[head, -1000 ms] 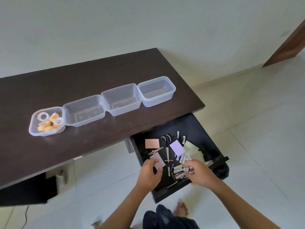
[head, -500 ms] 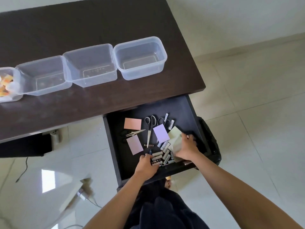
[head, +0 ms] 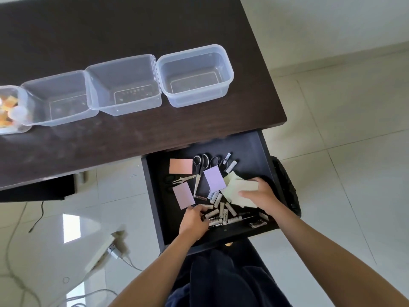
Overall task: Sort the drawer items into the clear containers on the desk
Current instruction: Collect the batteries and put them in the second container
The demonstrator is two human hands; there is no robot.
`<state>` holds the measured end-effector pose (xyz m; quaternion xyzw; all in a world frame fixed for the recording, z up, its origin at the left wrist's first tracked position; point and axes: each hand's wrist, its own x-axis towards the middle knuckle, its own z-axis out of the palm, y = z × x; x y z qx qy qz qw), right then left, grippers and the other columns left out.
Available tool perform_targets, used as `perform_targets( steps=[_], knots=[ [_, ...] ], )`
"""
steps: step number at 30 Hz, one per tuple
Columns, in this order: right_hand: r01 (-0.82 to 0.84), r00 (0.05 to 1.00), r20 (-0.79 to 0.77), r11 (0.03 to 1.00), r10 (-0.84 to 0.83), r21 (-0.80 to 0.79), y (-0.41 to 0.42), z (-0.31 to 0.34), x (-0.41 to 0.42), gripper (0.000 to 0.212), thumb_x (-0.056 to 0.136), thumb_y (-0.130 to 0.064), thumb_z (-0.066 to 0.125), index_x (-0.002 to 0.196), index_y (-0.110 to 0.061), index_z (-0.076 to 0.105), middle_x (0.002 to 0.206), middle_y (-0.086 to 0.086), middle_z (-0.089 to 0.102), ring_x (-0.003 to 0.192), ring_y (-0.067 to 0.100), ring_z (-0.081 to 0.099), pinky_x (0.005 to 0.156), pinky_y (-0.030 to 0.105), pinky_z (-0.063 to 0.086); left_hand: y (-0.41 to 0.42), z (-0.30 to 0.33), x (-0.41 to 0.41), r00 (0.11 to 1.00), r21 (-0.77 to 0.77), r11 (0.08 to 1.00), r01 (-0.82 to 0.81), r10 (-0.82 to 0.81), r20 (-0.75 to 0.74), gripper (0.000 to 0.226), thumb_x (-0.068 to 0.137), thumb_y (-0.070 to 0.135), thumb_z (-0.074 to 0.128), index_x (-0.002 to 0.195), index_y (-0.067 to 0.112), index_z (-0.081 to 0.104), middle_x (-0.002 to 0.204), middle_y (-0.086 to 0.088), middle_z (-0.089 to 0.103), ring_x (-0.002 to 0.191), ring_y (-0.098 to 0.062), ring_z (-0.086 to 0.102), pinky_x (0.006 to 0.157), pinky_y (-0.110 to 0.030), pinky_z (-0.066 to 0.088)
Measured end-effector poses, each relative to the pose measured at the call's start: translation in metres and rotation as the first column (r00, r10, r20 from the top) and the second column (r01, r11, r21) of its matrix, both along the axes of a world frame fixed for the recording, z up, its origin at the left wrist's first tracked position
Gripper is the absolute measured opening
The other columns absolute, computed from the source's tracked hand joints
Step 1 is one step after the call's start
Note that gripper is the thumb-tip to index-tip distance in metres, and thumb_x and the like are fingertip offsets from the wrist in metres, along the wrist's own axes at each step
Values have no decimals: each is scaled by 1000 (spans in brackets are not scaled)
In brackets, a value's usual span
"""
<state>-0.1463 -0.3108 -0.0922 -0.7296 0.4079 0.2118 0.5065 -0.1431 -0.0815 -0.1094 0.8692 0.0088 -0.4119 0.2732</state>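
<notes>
Two hands in drawer [head: 254, 147]: left hand [head: 194, 220] closing on batteries [head: 218, 212], right hand [head: 260, 196] pinching yellow notes [head: 241, 191]. Next: lift, carry to empty container [head: 195, 75] beyond.

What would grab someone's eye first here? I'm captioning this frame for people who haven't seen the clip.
The open drawer under the desk edge, strewn with pastel sticky-note pads, scissors and a heap of batteries. Both hands are in it: the right hand grips a pale yellow pad, the left hand is at the batteries. Above, clear containers line the dark desk, only the leftmost filled.
</notes>
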Motion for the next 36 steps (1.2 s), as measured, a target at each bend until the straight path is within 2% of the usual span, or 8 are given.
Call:
perform_targets(
  steps=[5, 8, 13, 17, 23, 29, 33, 36],
  knots=[
    [-184, 969, 129, 963, 211, -199, -10, 14, 11, 47, 79, -5, 69, 121, -17, 51, 119, 1, 55, 102, 17, 53, 65, 14, 41, 15, 8, 12, 936, 233, 969, 79, -153, 318, 51, 85, 23, 57, 134, 26, 45, 137, -5, 31, 124, -25, 35, 88, -34, 50],
    [-320, 919, 143, 906, 368, -279, -8, 18, 13, 52, 81, -5, 69, 125, -19, 45, 122, 1, 53, 104, 18, 53, 73, 14, 40, 19, 8, 19, 926, 310, 933, 184, -270, 264, 63, 86, 21, 55, 142, 34, 30, 152, -3, 11, 134, -27, 22, 104, -41, 38],
    [-508, 860, -38, 847, 509, -157, -18, 23, 14, 58, 78, -10, 68, 123, -31, 39, 114, 2, 54, 84, 22, 62, 69, 33, 52, 19, 8, 16, 891, 433, 862, 264, -389, 232, 71, 84, 16, 53, 144, 33, 21, 154, -6, 6, 135, -30, 22, 113, -46, 26],
    [-657, 754, -127, 737, 645, -161, -15, 16, 4, 65, 75, -5, 62, 130, -27, 37, 116, 7, 51, 106, 26, 58, 86, 39, 49, 15, 10, 9, 947, 429, 897, 105, -222, 232, 60, 83, 20, 56, 137, 25, 30, 147, -12, 9, 129, -33, 27, 100, -42, 41],
    [-680, 669, -106, 548, 736, -487, 6, -1, 13, 55, 81, -25, 67, 131, -18, 45, 133, 6, 45, 121, 28, 43, 101, 39, 36, 18, -2, 19, 950, 242, 945, -221, 153, 271, 34, 85, 19, 61, 114, 13, 43, 148, -20, 19, 129, -42, 35, 83, -43, 51],
    [-709, 643, -213, 467, 735, -528, 35, -20, 20, 89, 75, -41, 74, 145, -19, 23, 138, 11, 38, 126, 30, 41, 102, 43, 39, 11, -2, 21, 933, 227, 957, -181, 94, 347, 46, 75, 11, 67, 114, 10, 43, 122, -13, 43, 112, -32, 43, 84, -40, 49],
    [-670, 686, -208, 493, 697, -555, 36, -22, 18, 90, 71, -36, 77, 143, -19, 25, 134, 13, 39, 120, 31, 42, 93, 39, 44, 16, -3, 12, 959, 203, 979, 16, -73, 274, 52, 72, 16, 69, 117, 16, 42, 123, -5, 43, 113, -25, 43, 83, -38, 52],
    [-618, 720, -178, 502, 671, -606, 30, -20, 16, 84, 69, -30, 75, 140, -17, 32, 129, 14, 43, 114, 32, 46, 89, 40, 44, 25, -3, 7, 966, 260, 965, -40, -29, 257, 49, 74, 15, 65, 116, 16, 41, 121, -6, 44, 112, -27, 43, 84, -38, 50]
  ],
)
